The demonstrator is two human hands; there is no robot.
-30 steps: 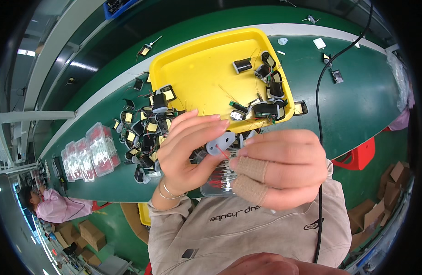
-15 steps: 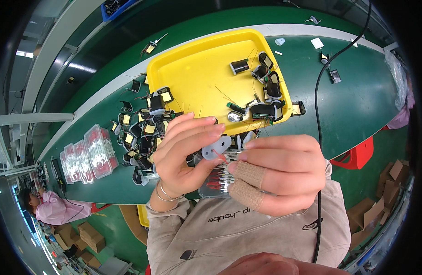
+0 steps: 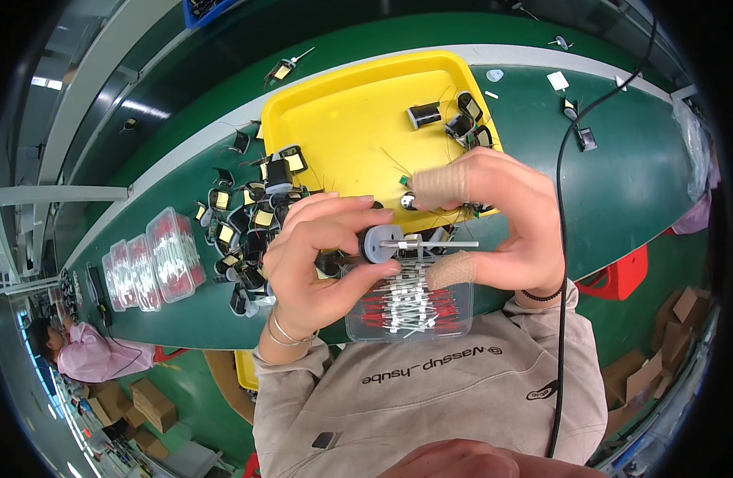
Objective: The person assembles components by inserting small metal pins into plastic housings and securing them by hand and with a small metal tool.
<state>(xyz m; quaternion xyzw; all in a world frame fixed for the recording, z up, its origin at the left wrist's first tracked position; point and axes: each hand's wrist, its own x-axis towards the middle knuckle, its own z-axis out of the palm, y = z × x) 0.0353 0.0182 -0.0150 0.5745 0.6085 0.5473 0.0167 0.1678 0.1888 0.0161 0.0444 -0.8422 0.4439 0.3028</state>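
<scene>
My left hand (image 3: 306,247) pinches a small black cylinder with a grey round end (image 3: 377,244) between thumb and fingers. A thin white rod (image 3: 450,244) sticks out of that end toward the right. My right hand (image 3: 517,223) is open around the rod's free end, thumb and forefinger well apart and not visibly touching it. Tan wraps cover its thumb and forefinger; the forefinger is smeared by motion. Just below the hands lies a clear plastic box (image 3: 467,323) of thin red-and-white pieces.
A yellow tray (image 3: 342,119) holding several black cylinders with wires (image 3: 424,116) stands beyond my hands. Left of it is a heap of similar black parts (image 3: 259,215). Filled clear boxes (image 3: 175,255) stand farther left. A black cable (image 3: 562,239) hangs down on the right.
My right hand has come away from the grey end and spread, moving up and right. The white rod now shows sticking out. My left hand has turned the cylinder so its end faces right.
</scene>
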